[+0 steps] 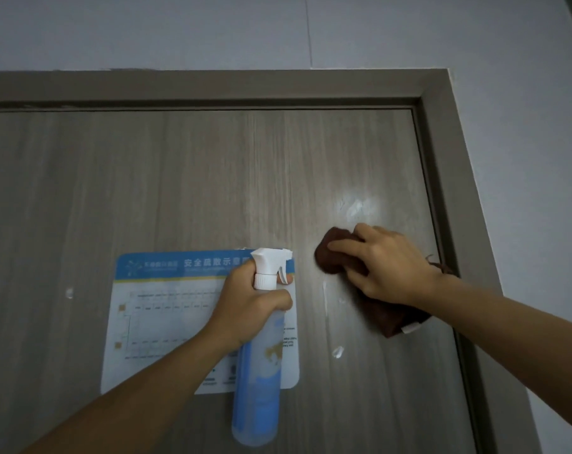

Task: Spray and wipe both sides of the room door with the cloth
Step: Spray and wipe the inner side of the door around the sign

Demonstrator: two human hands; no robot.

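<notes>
Right hand (389, 267) presses cloth (333, 257) flat on door (179, 178); left hand (251, 306) grips bottle (258, 381) beside it.

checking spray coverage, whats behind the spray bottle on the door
Behind the spray bottle, gripped by the left hand, is a blue and white evacuation notice stuck on the door. Bottle and hand cover the notice's right part, so its print there cannot be seen.

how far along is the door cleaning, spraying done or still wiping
Done: this face of the door is sprayed; droplets and a wet patch show. In hand: the right hand presses the cloth below that patch, and the left hand holds the bottle. Left: droplets by the sign, and the other side, unseen.
</notes>
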